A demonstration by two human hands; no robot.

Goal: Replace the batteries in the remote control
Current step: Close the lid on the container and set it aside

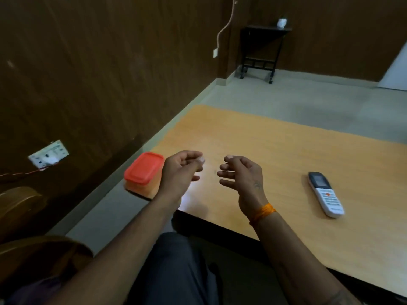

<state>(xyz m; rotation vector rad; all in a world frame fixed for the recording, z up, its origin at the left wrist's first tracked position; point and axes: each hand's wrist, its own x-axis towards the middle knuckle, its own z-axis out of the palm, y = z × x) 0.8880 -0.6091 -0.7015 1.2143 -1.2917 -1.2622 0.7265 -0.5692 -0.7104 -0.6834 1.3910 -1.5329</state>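
Note:
A white remote control with a dark screen end lies face up on the wooden table, to the right. My left hand and my right hand hover above the table's left part, facing each other, fingers loosely curled, holding nothing. The remote lies well to the right of my right hand, untouched. A plastic box with a red lid stands at the table's left corner, just left of my left hand. No batteries show.
A dark wooden wall runs along the left with a white socket plate and a cable. A black side table stands in the far corner. The table's near edge runs past my knees. A wooden chair back is at lower left.

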